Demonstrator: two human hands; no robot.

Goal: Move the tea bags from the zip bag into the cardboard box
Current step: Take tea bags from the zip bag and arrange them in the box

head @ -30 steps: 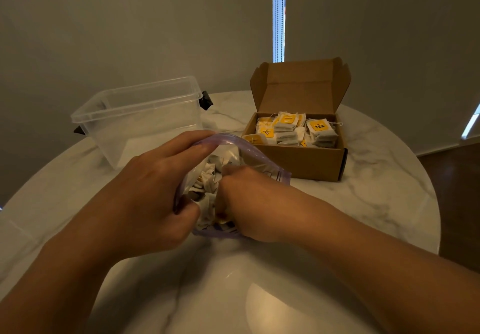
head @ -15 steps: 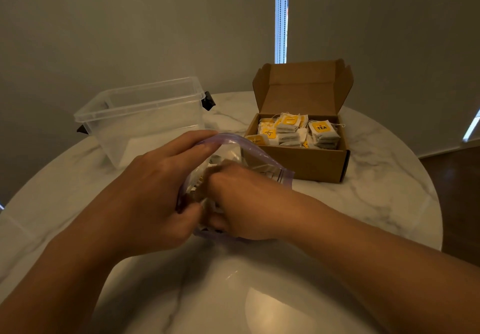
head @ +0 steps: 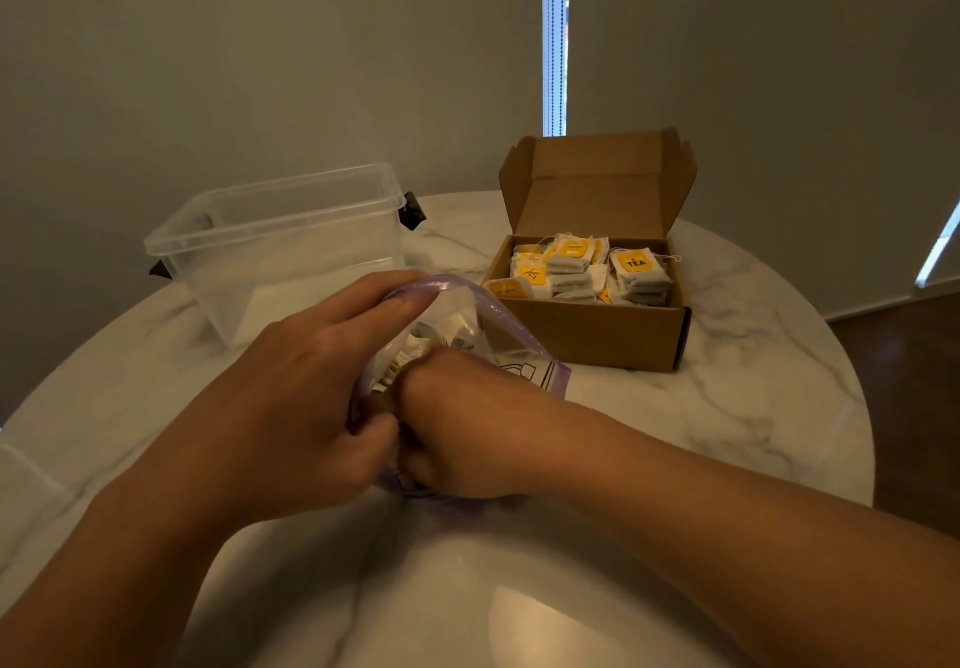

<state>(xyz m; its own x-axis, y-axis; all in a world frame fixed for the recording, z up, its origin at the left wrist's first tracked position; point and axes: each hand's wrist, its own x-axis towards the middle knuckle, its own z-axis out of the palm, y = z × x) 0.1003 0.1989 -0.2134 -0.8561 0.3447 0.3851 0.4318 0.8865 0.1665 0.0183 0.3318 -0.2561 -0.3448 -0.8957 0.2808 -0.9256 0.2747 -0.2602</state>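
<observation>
Fingers [head: 374, 304] of left hand [head: 291, 397] pinched rim of 1 zip bag [head: 501, 311] on table [head: 727, 381]; right hand [head: 467, 428] was inside it among tea bags [head: 452, 327], grip hidden, cannot tell. 1 open cardboard box [head: 597, 337] sat just behind, partly filled; 1 clear tub [head: 280, 246] at left

Right hand [head: 467, 433] pushed deeper into zip bag [head: 511, 342], shifted toward left hand [head: 311, 392], now touching its thumb. Right fingers now hidden inside. Fewer tea bags [head: 457, 327] showing at bag mouth.
</observation>
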